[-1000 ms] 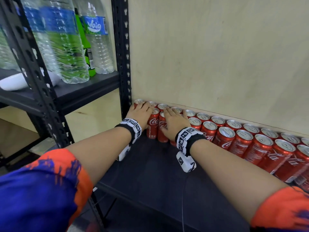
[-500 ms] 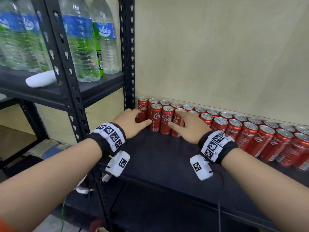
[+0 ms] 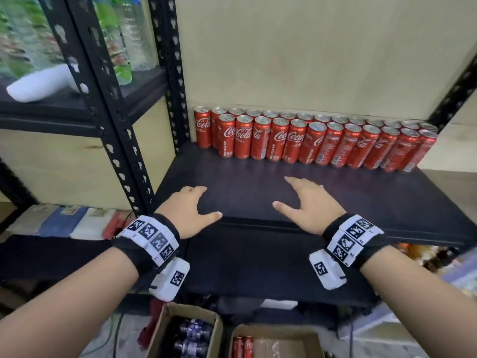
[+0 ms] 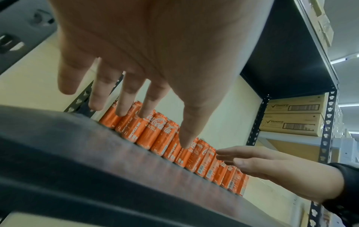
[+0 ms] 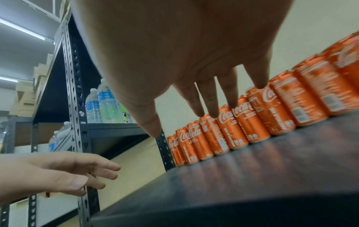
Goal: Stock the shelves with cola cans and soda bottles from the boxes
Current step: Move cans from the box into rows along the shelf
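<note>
Bare and relaxed, your fingers hold nothing — on both hands they are spread a little and nearly straight. Your left hand [image 3: 186, 210] hovers over the front left part of the black shelf [image 3: 335, 192], thumb pointing inward; your right hand [image 3: 307, 204] hovers beside it, also over the front part, with a free gap between the two. The wrist views show daylight under the fingertips, so neither palm rests on the board.

Well apart from your fingers, the cola cans [image 3: 315, 140] stand upright at the back of the shelf, against the pale wall. You have two rows: I count about thirteen in the front row, and the back row has about the same number, though only its tops show. They are slim red metal cylinders with silver lids, touching side by side.

The board is dark, flat and slightly glossy, and its front strip is free from edge to edge. Black perforated steel posts [image 3: 165, 73] stand at the left corners.

Below you, on the floor, are two open cardboard boxes — the left box [image 3: 165, 332] holds dark soda bottles [image 3: 196, 329], at least three, and the right box [image 3: 284, 342] shows two more red cans [image 3: 242, 346]. Clear water bottles [image 3: 134, 37] stand on the neighbouring rack, blurred.
</note>
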Motion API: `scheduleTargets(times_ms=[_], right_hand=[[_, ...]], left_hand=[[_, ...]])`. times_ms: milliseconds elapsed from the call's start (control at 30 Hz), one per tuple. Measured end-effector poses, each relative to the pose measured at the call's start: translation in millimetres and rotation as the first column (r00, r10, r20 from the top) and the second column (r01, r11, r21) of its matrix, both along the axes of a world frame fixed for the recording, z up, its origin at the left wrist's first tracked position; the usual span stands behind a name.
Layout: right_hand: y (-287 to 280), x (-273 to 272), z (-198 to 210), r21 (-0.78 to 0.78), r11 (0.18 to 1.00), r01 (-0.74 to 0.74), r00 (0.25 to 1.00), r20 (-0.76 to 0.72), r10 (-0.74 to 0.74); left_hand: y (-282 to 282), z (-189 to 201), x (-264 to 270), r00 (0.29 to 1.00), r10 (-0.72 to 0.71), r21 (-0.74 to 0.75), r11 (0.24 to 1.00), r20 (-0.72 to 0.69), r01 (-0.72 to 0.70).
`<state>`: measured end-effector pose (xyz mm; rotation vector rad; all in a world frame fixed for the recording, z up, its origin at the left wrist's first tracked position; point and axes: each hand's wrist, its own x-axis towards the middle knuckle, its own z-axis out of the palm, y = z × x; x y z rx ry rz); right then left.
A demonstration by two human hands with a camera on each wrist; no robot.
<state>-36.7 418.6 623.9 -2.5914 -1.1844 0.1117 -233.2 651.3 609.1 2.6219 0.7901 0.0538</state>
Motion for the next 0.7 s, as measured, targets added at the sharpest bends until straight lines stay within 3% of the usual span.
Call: scheduleTargets(times_ms=[333, 500, 700], right_hand=[[-88, -36, -84, -0.177, 0.984, -0.022, 0.998, -0.06, 0.011], [-135, -42, -145, -0.321, 0.944, -0.07, 0.963, -0.269, -0.021], [-189, -38, -210, -0.486, 0.863, -0.14, 0.894, -0.437, -0.101]], left_hand=[[-59, -88, -19, 0.987, -0.122, -0.206, 0.973, -0.102, 0.099], [-103, -144, -24, 0.944, -0.186, -0.351, 0.933, -0.271, 0.084], [-156, -214, -24, 0.846, -0.232, -0.397, 0.917, -0.481, 0.026]])
